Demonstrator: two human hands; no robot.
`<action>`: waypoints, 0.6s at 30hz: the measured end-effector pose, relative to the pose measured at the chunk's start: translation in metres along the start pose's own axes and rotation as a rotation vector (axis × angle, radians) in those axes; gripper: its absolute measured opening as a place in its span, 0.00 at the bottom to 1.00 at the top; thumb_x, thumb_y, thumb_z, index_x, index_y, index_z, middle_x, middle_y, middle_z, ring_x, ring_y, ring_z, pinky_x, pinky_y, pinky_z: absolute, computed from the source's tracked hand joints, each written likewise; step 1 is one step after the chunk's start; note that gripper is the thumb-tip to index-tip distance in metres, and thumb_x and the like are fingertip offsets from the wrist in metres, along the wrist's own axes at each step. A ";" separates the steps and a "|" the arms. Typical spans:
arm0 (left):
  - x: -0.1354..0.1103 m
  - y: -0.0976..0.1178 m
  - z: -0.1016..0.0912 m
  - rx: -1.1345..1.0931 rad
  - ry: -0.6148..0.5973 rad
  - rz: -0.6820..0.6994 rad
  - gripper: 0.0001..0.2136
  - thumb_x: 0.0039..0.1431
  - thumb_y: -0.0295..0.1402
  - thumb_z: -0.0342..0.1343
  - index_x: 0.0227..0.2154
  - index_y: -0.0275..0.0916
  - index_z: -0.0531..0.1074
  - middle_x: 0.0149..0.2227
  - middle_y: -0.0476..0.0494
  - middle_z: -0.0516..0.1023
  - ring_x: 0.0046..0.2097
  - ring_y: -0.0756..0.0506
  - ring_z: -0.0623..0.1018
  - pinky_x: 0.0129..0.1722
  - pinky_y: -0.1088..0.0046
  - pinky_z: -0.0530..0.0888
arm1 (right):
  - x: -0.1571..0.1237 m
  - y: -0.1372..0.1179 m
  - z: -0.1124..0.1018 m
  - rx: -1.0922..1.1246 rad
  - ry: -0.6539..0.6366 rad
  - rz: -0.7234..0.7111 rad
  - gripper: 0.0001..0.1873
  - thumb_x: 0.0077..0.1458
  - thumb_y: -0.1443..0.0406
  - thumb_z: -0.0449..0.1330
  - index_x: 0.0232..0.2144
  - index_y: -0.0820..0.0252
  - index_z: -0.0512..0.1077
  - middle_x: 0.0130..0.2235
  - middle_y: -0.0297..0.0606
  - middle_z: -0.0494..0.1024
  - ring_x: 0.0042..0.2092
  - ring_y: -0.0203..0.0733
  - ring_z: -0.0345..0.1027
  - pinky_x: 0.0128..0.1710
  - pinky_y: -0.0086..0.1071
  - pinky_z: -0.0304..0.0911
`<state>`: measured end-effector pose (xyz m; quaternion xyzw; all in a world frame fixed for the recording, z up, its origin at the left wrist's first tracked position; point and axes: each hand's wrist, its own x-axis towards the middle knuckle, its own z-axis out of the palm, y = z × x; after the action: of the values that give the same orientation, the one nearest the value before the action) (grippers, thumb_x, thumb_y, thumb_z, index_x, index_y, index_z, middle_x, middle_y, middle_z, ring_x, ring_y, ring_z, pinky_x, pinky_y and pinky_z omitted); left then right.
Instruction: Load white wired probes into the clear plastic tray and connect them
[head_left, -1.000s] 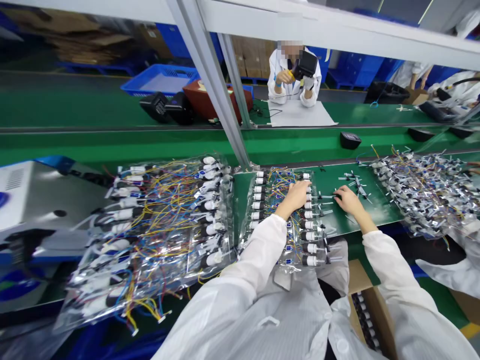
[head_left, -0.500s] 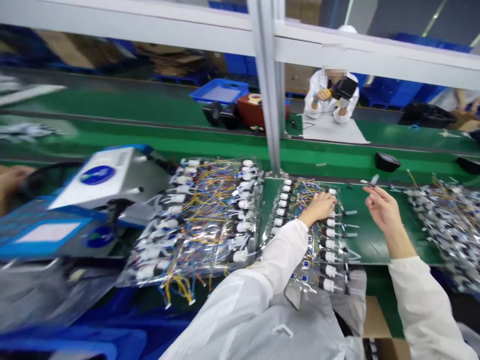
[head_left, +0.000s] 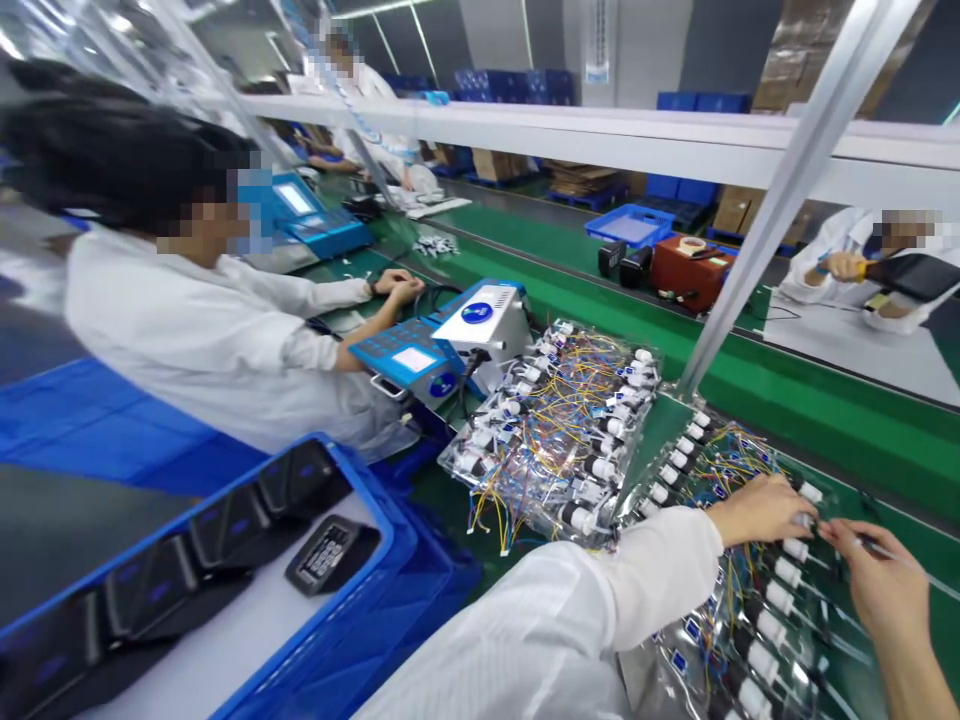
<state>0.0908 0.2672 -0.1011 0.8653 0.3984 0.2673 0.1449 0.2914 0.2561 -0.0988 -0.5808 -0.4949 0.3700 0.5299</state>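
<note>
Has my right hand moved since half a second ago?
Yes: judged against the metal post, your right hand has moved left, closer to your left hand.

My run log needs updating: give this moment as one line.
left hand: at right row of white parts | right hand: beside left hand, grip unclear | wires: between rows

Beyond and left of the left grip [head_left: 769,508], a slanted metal post [head_left: 772,225] bars passage; beyond the right grip [head_left: 829,535], a green strip [head_left: 862,425] lies open. Left of the left grip, bare desk [head_left: 663,432] narrowly separates wired batch [head_left: 781,598] from second batch [head_left: 574,405].
</note>
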 end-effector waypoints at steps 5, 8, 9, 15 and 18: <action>0.002 -0.001 -0.009 0.019 -0.040 0.020 0.08 0.62 0.40 0.63 0.42 0.54 0.85 0.45 0.38 0.86 0.50 0.39 0.81 0.51 0.61 0.76 | -0.014 0.008 -0.004 -0.298 0.037 0.001 0.20 0.40 0.40 0.72 0.29 0.42 0.78 0.40 0.50 0.84 0.40 0.66 0.80 0.33 0.55 0.75; 0.002 -0.002 -0.008 0.014 -0.042 0.003 0.09 0.62 0.40 0.63 0.43 0.54 0.84 0.44 0.39 0.86 0.50 0.39 0.80 0.49 0.61 0.76 | -0.014 0.011 -0.003 -0.392 -0.049 -0.024 0.23 0.42 0.40 0.70 0.31 0.47 0.78 0.40 0.48 0.85 0.42 0.67 0.80 0.38 0.56 0.75; 0.002 -0.003 -0.007 0.008 -0.039 -0.006 0.09 0.64 0.41 0.62 0.44 0.53 0.84 0.44 0.38 0.85 0.50 0.39 0.80 0.49 0.61 0.76 | -0.014 0.012 -0.002 -0.387 -0.055 -0.023 0.24 0.41 0.40 0.70 0.31 0.49 0.78 0.40 0.47 0.85 0.42 0.66 0.80 0.40 0.56 0.75; -0.007 0.002 0.000 -0.032 -0.016 -0.073 0.17 0.66 0.44 0.61 0.50 0.39 0.81 0.43 0.36 0.84 0.52 0.38 0.77 0.53 0.62 0.73 | -0.027 0.014 0.008 -0.168 -0.025 -0.052 0.22 0.45 0.46 0.72 0.32 0.56 0.77 0.38 0.44 0.83 0.40 0.51 0.78 0.46 0.45 0.73; -0.010 0.003 0.001 -0.094 -0.017 -0.105 0.16 0.66 0.42 0.62 0.52 0.39 0.81 0.43 0.39 0.83 0.51 0.40 0.75 0.55 0.63 0.71 | -0.032 0.014 0.013 -0.034 -0.015 -0.076 0.20 0.48 0.50 0.72 0.33 0.57 0.75 0.38 0.42 0.83 0.41 0.47 0.77 0.48 0.43 0.72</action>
<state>0.0882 0.2574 -0.1041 0.8378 0.4290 0.2702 0.2026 0.2739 0.2289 -0.1181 -0.5679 -0.5267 0.3455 0.5298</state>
